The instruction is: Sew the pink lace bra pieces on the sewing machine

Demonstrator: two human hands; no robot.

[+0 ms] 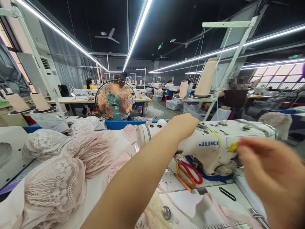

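Note:
A white JUKI sewing machine [190, 144] stands in front of me. My left hand [184, 125] reaches across the top of its arm, bent at the wrist; its fingers are turned away and hidden. To the right, my right hand [269, 168] is blurred, with thumb and fingertips drawn together beside a yellow piece [233, 147] on the machine's end. Anything between those fingertips is too small to make out. Under the machine arm lie scissors [190, 175] with one orange and one red handle. Pale pink fabric [209, 206] lies on the table below.
Stacks of lace cups [56, 184] cover the left side. A large thread cone [206, 76] and a smaller cone [183, 88] stand behind the machine under a thread stand [238, 47]. A round fan [115, 100] faces me beyond the table. Other people sit at machines farther back.

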